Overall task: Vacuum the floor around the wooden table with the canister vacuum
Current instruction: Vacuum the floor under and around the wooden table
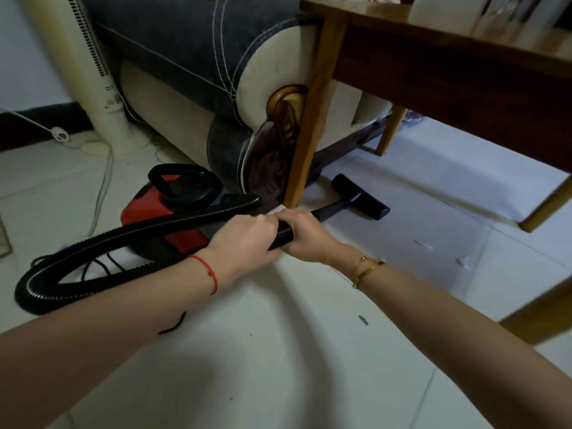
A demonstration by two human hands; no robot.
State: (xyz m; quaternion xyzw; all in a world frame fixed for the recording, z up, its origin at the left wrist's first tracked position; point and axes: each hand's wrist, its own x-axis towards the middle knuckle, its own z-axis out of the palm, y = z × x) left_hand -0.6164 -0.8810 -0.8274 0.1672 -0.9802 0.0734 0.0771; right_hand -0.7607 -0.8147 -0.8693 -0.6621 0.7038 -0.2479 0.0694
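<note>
The wand (332,209) of the canister vacuum is running on a diagonal axis, from the hands at centre frame up and to the right, and is ending at the black floor nozzle (360,196). The nozzle is lying flat on the white tile floor (278,351), its long bar set crosswise to the wand, just beyond the near table leg (312,113) and under the edge of the wooden table (448,72).

The left hand (244,243) is gripping the ribbed hose (130,233), fingers curled round it. The right hand (305,235) is wrapping its fingers round the hose cuff where the wand begins. The two hands are touching each other.

The hose is looping back from the hands to the left, bending round near the floor and returning to the red canister (161,212), which is sitting on the floor to the left of the table leg, its black carry handle (182,184) on top.

A sofa (192,72) with a carved dark wood end is standing directly behind the canister and the table leg, closing off the space on that side. A white tower fan (93,66) is standing at the upper left, with a white cable (102,181) trailing across the tiles. Small scraps of debris (462,263) are lying on the floor to the right of the hands, and a dark strand (173,325) is lying beside the left forearm.
</note>
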